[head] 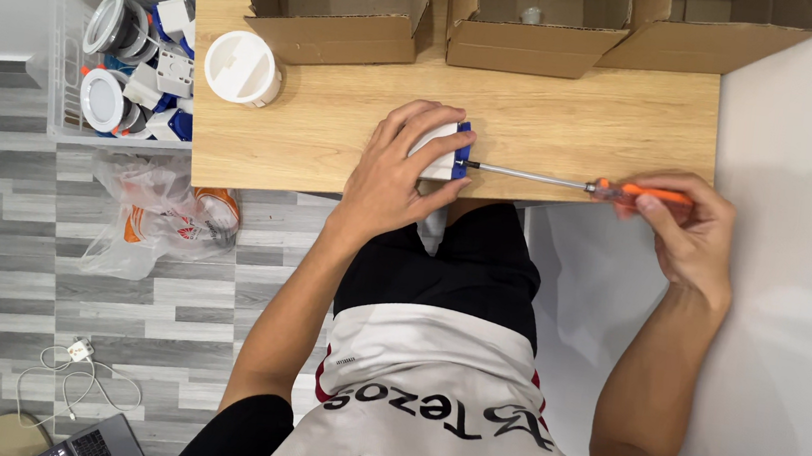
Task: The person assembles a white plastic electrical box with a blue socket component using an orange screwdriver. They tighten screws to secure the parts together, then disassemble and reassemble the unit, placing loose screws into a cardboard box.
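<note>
the small white and blue plastic box (446,150) sits near the table (578,125) front edge, clamped under the curled left hand (394,171). it looks light, rigid and slick, so best gripped across its sides. the right hand (692,233) pinches the orange screwdriver (581,184), tip at the box's blue end.

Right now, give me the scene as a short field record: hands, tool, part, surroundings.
left hand: left hand clamps a small white and blue part against the wooden table
right hand: right hand grips the orange handle of a screwdriver
tool: shaft lies level, tip at the part's blue end
table: three open cardboard boxes along the far edge, white round cap near the left edge
floor: clear bin of light fittings, plastic bag
</note>
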